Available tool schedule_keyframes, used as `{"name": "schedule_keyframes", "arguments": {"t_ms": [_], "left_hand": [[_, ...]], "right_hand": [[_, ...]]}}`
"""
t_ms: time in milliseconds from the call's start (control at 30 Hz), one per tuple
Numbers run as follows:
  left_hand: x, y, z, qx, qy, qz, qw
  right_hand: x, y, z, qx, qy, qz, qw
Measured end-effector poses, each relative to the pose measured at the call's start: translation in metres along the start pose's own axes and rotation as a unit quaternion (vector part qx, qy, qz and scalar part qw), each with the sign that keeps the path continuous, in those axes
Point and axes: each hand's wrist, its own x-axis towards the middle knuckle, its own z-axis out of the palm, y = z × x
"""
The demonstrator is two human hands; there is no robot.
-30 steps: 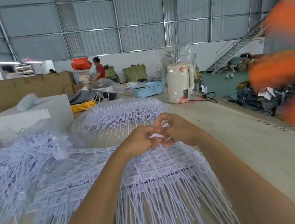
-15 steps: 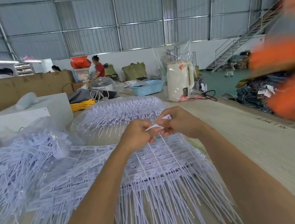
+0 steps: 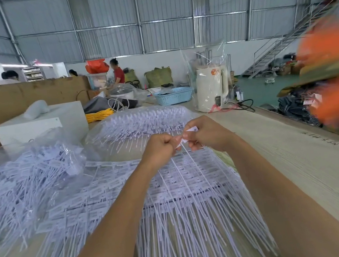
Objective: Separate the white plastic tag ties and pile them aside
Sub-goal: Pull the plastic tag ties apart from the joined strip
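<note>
A wide sheet of joined white plastic tag ties [image 3: 130,195] lies fanned over the wooden table, tails pointing toward me. My left hand [image 3: 159,149] and my right hand [image 3: 206,134] meet above its far edge, both pinching the label ends of a few ties [image 3: 187,135] whose thin tails hang down between my forearms. A loose heap of tag ties in clear plastic [image 3: 19,182] sits at the left. Another bagged bundle of ties [image 3: 141,121] lies just beyond my hands.
A white box [image 3: 39,124] stands at the back left, with a yellow cable coil [image 3: 99,115], a blue basket [image 3: 174,96] and a wrapped white kettle [image 3: 212,87] behind. The table edge [image 3: 317,131] runs along the right. A blurred orange shape [image 3: 335,74] fills the right side. People work far off.
My hands have lifted a little and drawn slightly apart, pulling the held ties up from the sheet. The view has tilted slightly.
</note>
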Motion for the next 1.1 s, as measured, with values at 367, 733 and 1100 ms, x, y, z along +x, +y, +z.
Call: {"name": "schedule_keyframes", "arguments": {"t_ms": [367,733,1100], "left_hand": [[-0.006,0.020,-0.009,-0.119,-0.002,-0.096,0.988],[-0.010,0.013,-0.032,0.052,-0.075,-0.007,0.996],[-0.014,-0.007,-0.035,0.107,-0.081,0.019,0.991]], "right_hand": [[0.001,0.001,0.004,-0.047,0.168,-0.124,0.977],[-0.006,-0.061,-0.028,0.257,0.106,-0.041,0.960],[0.004,-0.019,0.039,0.061,-0.002,0.124,0.990]]}}
